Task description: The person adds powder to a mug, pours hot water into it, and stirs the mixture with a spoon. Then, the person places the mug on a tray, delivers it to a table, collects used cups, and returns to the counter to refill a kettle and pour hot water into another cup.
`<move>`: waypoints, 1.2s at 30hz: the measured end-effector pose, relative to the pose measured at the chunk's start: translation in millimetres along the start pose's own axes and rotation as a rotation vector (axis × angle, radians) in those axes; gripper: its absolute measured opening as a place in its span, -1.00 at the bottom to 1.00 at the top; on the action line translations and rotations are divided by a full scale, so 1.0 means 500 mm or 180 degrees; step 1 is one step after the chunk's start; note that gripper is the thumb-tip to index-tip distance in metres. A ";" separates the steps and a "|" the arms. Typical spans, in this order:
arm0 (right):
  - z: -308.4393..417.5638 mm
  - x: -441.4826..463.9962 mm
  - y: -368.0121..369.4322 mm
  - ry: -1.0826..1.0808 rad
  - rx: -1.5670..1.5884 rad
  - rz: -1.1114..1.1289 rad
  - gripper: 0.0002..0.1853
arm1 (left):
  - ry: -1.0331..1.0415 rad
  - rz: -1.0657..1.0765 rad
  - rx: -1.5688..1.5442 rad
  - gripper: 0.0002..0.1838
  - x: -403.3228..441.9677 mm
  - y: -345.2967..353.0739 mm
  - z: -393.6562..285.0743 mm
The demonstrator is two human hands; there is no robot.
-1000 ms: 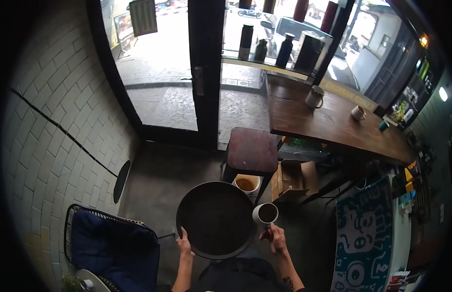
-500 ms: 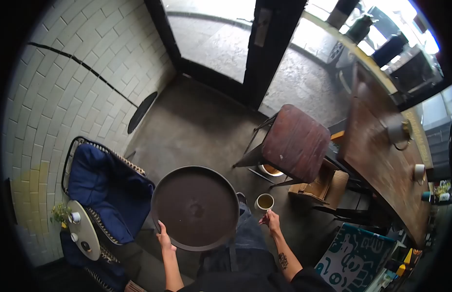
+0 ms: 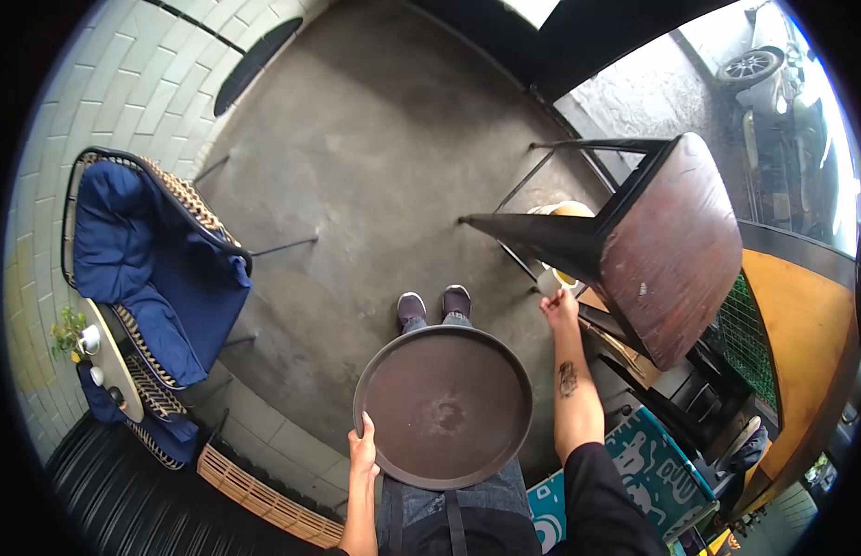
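Observation:
A round dark-brown serving tray (image 3: 440, 394) lies level in front of my body. My left hand (image 3: 363, 449) grips its left rim, thumb on top. Out to the right, my right hand (image 3: 560, 309) is closed on a pale cup (image 3: 547, 281) with yellowish liquid in it. The cup is beside the legs of a metal stool with a reddish-brown wooden seat (image 3: 676, 250), which partly covers it. Behind the cup, under the stool, is a round white and orange-brown thing (image 3: 569, 209) whose kind I cannot make out.
On the left stands a chair with blue cushions (image 3: 162, 269) beside a small table (image 3: 115, 357) bearing a plant (image 3: 69, 334) and cups. A teal patterned panel (image 3: 648, 463) is at the lower right. Ahead is a dark door frame (image 3: 597, 42), and a slatted bench (image 3: 264, 496) is behind left.
My view has tilted down and nearer the stool. My right hand has carried the cup forward and right, to the stool's legs. The tray stays in my left hand.

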State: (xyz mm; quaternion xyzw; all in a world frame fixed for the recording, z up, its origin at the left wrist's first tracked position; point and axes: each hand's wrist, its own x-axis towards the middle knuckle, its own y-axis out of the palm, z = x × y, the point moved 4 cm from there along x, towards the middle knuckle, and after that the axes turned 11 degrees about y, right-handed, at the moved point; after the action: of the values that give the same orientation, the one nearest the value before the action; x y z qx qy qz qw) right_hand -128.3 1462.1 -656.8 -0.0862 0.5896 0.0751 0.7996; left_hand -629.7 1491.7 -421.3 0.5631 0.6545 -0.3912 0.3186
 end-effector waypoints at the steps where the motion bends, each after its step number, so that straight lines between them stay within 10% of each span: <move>1: 0.015 0.047 -0.009 0.0154 0.0142 -0.0187 -0.61 | -0.0127 -0.0110 0.0165 -0.15 -0.007 0.006 0.003; 14: 0.152 0.161 0.001 0.0326 0.0224 -0.1126 -0.63 | -0.0175 -0.0167 0.0806 -0.17 -0.013 -0.003 0.056; 20: 0.181 0.121 -0.010 -0.0256 0.0107 -0.1278 -0.63 | 0.0337 -0.0179 0.0909 -0.51 -0.033 0.047 -0.015; 23: 0.184 0.108 -0.026 -0.0496 0.0031 -0.1374 -0.64 | -0.0208 0.0269 0.0856 -0.24 -0.014 0.011 0.032; 36: 0.171 0.043 -0.036 -0.1038 -0.0170 -0.1462 -0.64 | -0.0069 0.0047 0.0637 -0.27 -0.021 0.012 0.051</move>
State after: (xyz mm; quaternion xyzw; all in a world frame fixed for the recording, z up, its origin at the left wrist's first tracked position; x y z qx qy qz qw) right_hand -38.4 1464.6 -651.8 -0.2254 0.4161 -0.0797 0.8774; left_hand -622.5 1464.9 -425.7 0.5927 0.6045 -0.4583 0.2706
